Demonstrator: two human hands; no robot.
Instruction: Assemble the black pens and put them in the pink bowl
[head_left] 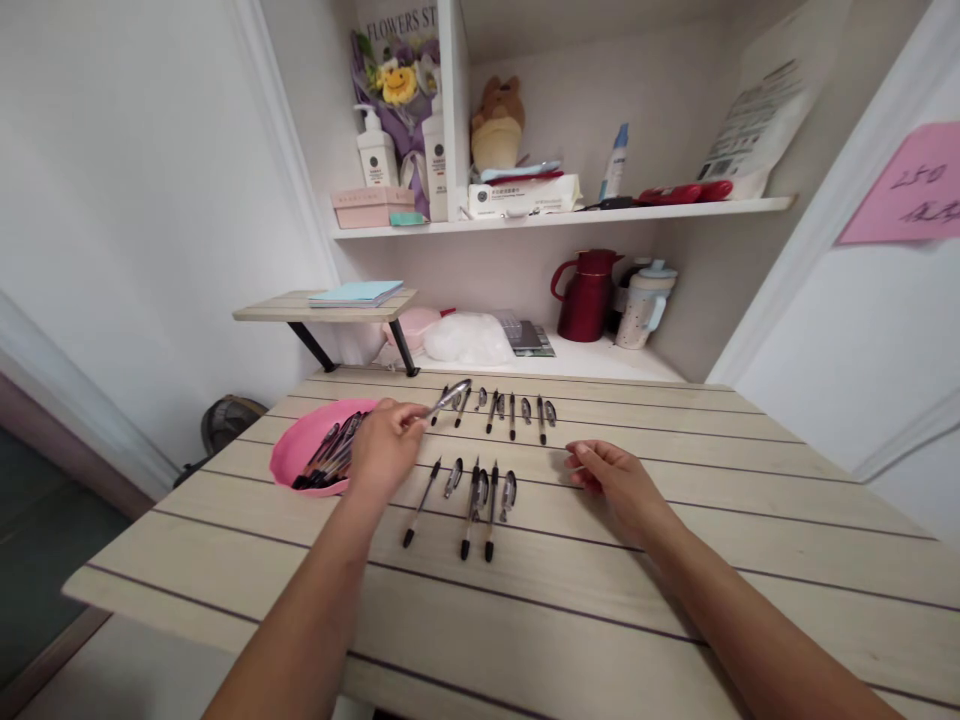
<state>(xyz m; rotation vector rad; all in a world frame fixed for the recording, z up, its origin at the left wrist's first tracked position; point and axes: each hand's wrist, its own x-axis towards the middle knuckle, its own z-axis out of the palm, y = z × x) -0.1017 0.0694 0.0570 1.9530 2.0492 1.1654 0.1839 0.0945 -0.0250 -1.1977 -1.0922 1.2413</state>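
Observation:
My left hand [386, 450] is closed on a pen [448, 396], whose dark, shiny end points up and right above the back row. Beside that hand is a pink bowl [283, 458] with several pens [330, 455] in it. My right hand [607, 475] is pinched over the table, right of the rows; a thin pale sliver shows at its fingertips, too small to name. Uncapped pens [512, 415] and loose caps [526, 410] lie in a back row. Nearer me lies a front row of pens [491, 512] with caps [508, 492] among them.
The slatted wooden table [675, 620] ends at a white cubby. A small raised stand [277, 306] bears blue paper [356, 293]. Behind the table are a red jug [589, 297], a pale cup [645, 308] and a white plastic bag [466, 340].

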